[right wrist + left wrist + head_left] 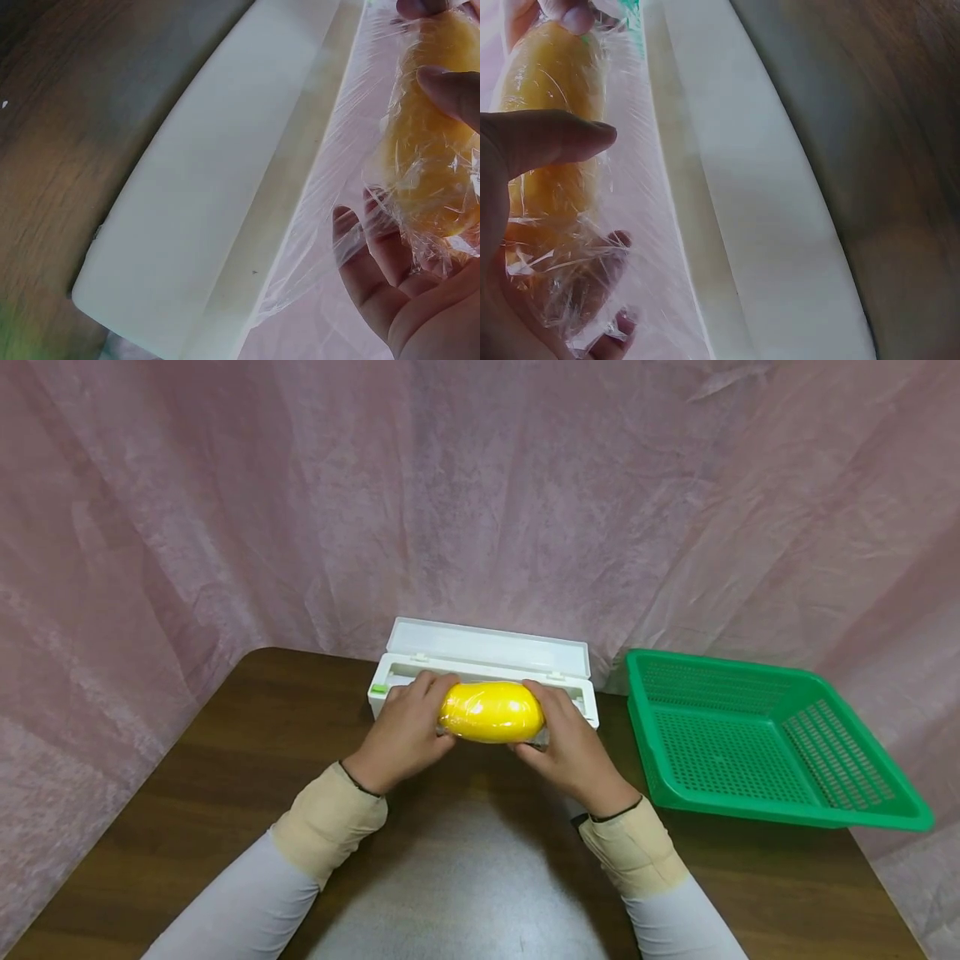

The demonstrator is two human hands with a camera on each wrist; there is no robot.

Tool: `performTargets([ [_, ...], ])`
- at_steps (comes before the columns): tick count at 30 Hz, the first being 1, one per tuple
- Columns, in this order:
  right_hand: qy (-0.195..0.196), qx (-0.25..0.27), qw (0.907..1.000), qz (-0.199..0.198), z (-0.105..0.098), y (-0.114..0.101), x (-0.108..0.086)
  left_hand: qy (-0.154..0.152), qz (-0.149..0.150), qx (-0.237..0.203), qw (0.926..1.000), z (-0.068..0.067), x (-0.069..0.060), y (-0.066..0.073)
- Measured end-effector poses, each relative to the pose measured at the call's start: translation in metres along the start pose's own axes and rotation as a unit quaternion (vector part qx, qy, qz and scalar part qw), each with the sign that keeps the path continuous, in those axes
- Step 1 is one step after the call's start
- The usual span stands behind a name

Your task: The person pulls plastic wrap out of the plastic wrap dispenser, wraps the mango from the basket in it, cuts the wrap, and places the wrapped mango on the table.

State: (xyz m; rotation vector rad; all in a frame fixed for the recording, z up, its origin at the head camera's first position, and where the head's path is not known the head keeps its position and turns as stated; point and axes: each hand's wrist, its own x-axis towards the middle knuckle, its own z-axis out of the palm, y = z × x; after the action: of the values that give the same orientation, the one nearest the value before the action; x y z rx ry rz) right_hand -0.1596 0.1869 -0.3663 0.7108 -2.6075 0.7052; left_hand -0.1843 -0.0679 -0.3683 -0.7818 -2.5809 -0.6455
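A smooth yellow oblong thing [491, 712], its exact kind unclear, is wrapped in clear cling film and held above the table. My left hand [408, 718] grips its left end, thumb [555, 139] on the near side in the left wrist view. At the other end my right hand [566, 735] holds it, fingers beneath the film in the right wrist view. Right behind stands a white cling film dispenser [487, 647] with its lid raised. A stretched sheet of film [315, 217] runs between the dispenser and the wrapped thing. Bunched film [577, 285] gathers around its ends.
A green perforated plastic basket [735, 760] sits to the right on the brown wooden table [202, 793]. The table's far edge meets a pink curtain [480, 510]. A green tab [379, 688] marks the dispenser's left end.
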Motion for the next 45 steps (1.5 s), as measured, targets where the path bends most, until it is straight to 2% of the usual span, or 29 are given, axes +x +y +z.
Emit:
performTargets([
  [6,0.008,0.001,0.9999,-0.007,-0.002,-0.003,-0.002,0.000,-0.004,-0.009,1.0000,0.000,0.000,0.000],
  [17,0.030,0.003,0.9993,-0.021,-0.006,-0.005,0.000,0.029,0.004,-0.018,0.9994,-0.004,0.002,0.002],
  [27,0.041,0.001,0.9989,-0.023,-0.009,-0.007,0.000,0.039,-0.003,-0.031,0.9987,-0.006,0.003,0.005],
  [34,0.051,0.012,0.9982,-0.030,-0.012,-0.008,0.002,0.055,0.002,-0.043,0.9975,-0.010,0.004,0.006],
  [45,0.049,0.016,0.9982,-0.029,-0.011,-0.009,0.002,0.046,0.000,-0.045,0.9979,-0.010,0.004,0.006],
])
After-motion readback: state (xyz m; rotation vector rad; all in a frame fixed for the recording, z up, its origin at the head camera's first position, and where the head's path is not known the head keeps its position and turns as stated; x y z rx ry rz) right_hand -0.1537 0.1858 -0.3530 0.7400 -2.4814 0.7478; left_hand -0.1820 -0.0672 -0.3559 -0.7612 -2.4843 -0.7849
